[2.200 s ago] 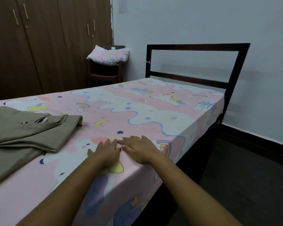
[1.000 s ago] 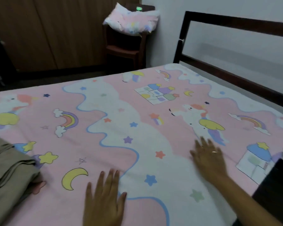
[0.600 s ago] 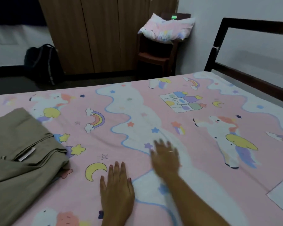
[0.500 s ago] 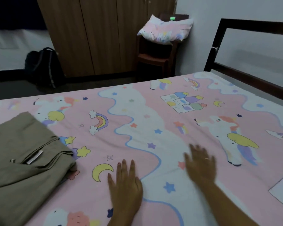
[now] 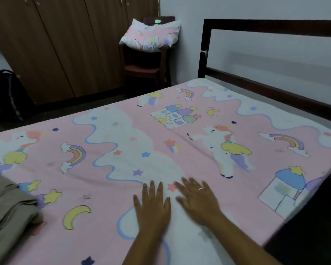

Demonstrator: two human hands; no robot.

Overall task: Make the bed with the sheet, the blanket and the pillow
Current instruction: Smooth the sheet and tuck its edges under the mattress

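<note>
Black backpack point(image 5: 6, 94): on the floor at far left, beyond the bed's far edge, against the brown wooden wardrobe point(image 5: 65, 44). Folded olive-brown fabric blanket point(image 5: 8, 217): lies on the bed at its near left edge, layered folds facing right, partly cut off by the frame. Pink cotton sheet printed with unicorns, rainbows, stars and a castle point(image 5: 122, 150): spread flat over the whole mattress, reaching both the far edge and the right edge, with faint creases across the middle. Pink patterned pillow point(image 5: 151, 38): off the bed, resting on a dark wooden chair point(image 5: 141, 69) in the room corner beyond the bed's far edge. Left hand point(image 5: 153, 209): palm down on the sheet near the bed's near edge, fingers straight and slightly spread, grasping nothing. Right hand point(image 5: 197, 201): just beside the left, also flat on the sheet, fingers extended and fanned, holding nothing; a gold ring point(image 5: 200, 188) on one finger. Dark rectangular bed frame point(image 5: 275, 27): stands upright along the bed's right edge, against the pale wall.
</note>
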